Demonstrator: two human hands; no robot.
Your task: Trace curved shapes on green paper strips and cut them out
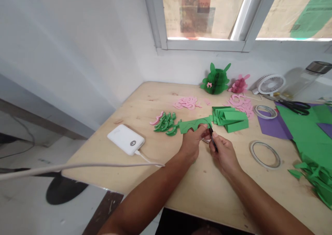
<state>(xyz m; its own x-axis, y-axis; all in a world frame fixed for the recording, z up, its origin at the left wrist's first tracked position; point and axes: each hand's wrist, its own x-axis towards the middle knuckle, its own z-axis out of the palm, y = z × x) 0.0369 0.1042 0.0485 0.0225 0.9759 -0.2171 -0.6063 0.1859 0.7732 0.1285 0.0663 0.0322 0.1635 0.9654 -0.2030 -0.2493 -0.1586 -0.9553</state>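
My left hand (193, 141) is closed on a strip of green paper (190, 125) with curved lines drawn on it and scalloped cuts along its near edge. In my right hand (224, 152) is a dark-handled cutting tool, seemingly scissors (213, 141), with the blades at the strip's right end. My fingers partly cover the tool. Left of the strip lies a pile of green curved paper pieces (164, 122), with a pink piece (157, 118) at its edge. Just right of the strip sits a stack of folded green paper (230, 118).
Pink paper cutouts (186, 102), a green paper honeycomb figure (216, 81) and a small pink one (239, 84) stand farther back. A white power bank (126, 139) with a cable is at left. Tape rolls (265, 154), black scissors (294, 107) and green scraps (319, 179) lie at right.
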